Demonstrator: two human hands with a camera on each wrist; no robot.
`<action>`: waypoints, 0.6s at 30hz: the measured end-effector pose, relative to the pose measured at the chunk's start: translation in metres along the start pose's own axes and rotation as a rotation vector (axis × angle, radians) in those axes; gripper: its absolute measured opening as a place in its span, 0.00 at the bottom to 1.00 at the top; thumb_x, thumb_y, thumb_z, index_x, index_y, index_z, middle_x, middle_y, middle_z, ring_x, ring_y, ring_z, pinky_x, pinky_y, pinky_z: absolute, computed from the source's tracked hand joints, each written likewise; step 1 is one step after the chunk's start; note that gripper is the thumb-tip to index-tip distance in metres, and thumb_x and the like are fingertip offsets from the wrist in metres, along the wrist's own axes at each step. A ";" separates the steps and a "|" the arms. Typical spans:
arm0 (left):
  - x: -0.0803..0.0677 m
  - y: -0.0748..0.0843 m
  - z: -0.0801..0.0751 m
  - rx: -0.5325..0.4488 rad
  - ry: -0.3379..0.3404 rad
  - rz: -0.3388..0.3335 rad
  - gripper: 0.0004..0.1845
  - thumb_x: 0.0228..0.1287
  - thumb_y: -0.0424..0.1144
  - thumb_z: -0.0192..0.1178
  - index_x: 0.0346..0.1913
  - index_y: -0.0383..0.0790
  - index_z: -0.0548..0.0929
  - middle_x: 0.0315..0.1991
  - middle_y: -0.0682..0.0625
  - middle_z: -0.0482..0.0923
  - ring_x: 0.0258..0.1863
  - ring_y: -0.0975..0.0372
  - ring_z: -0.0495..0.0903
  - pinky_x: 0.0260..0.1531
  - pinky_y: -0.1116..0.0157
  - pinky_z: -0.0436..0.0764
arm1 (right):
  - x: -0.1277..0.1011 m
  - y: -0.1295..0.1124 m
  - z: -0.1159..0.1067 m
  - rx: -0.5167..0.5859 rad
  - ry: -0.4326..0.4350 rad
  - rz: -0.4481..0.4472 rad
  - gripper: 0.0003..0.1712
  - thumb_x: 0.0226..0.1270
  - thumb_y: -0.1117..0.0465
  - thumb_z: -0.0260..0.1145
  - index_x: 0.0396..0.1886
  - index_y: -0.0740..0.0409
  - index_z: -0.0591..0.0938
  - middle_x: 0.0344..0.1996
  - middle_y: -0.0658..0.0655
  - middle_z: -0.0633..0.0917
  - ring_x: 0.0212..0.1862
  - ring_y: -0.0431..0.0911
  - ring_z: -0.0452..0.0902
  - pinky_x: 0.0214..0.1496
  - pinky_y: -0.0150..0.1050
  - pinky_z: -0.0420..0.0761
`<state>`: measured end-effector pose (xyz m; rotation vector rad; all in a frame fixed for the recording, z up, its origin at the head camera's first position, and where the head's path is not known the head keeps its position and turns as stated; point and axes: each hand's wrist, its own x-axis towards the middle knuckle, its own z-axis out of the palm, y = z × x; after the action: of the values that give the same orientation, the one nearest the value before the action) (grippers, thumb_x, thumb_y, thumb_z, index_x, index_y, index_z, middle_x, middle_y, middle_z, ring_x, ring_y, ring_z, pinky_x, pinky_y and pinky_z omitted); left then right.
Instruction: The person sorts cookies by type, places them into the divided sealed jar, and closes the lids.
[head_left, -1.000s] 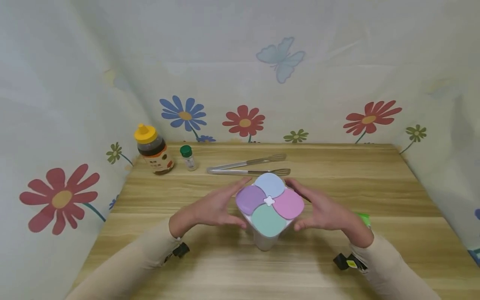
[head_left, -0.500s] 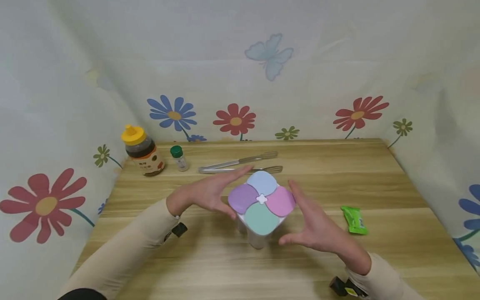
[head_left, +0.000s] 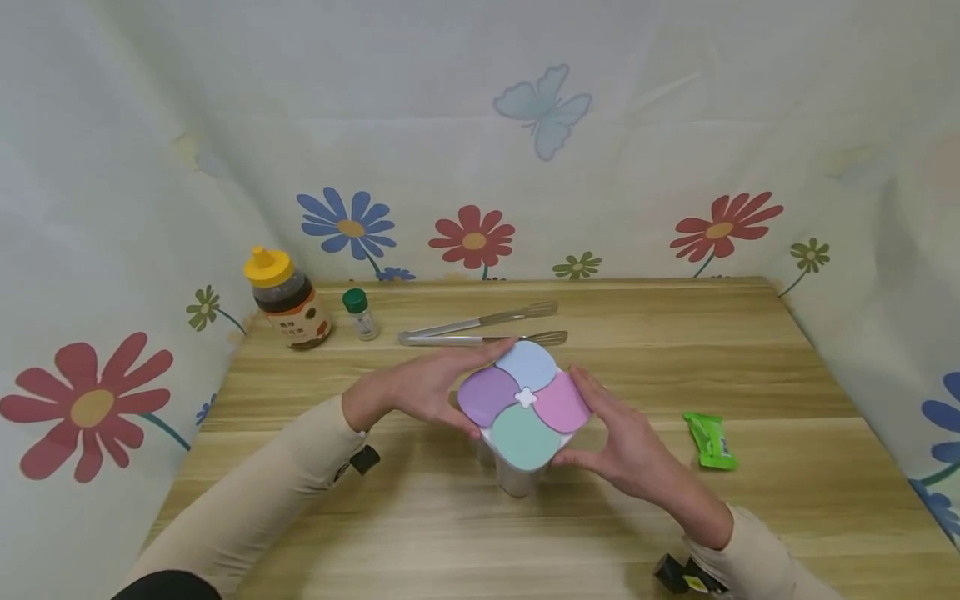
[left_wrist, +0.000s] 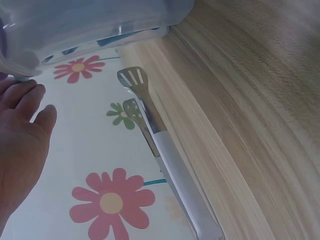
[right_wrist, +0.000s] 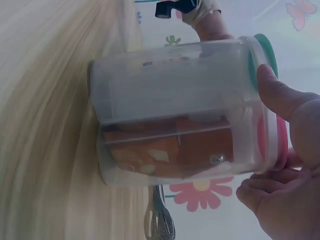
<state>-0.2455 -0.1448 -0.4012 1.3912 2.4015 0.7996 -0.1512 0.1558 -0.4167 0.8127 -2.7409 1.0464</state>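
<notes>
A clear plastic storage box [head_left: 517, 478] stands upright in the middle of the table. Its white lid [head_left: 526, 397] carries four petals, blue, purple, pink and green. My left hand [head_left: 431, 385] holds the lid's left corner, thumb toward me and fingers toward the back. On the opposite corner my right hand [head_left: 633, 446] grips the rim; in the right wrist view its thumb [right_wrist: 274, 82] presses by the green petal, and its fingers reach the pink side. Through the box wall [right_wrist: 170, 75] an orange-brown packet [right_wrist: 167, 150] shows in one compartment.
Metal tongs [head_left: 450, 340] with slotted ends lie behind the box. At the back left stand a bottle of dark contents with a yellow cap [head_left: 268, 267] and a small green-capped shaker [head_left: 362, 315]. A green packet [head_left: 710, 442] lies at right. A flowered cloth [head_left: 615, 192] hangs behind.
Both hands have closed in from beside the lid onto its corners. The box stays in place on the table. The green packet, mostly hidden by the right arm earlier, now shows fully.
</notes>
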 end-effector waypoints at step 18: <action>-0.020 0.027 0.018 -0.059 0.159 -0.182 0.65 0.47 0.66 0.70 0.78 0.51 0.37 0.79 0.48 0.45 0.75 0.57 0.54 0.70 0.55 0.64 | 0.037 0.026 -0.021 0.083 -0.235 -0.163 0.60 0.45 0.53 0.81 0.76 0.60 0.58 0.73 0.63 0.63 0.72 0.61 0.61 0.65 0.55 0.70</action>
<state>-0.2077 -0.1453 -0.4013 1.1052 2.5546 0.9565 -0.1984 0.1684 -0.4062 1.2219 -2.7706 1.1011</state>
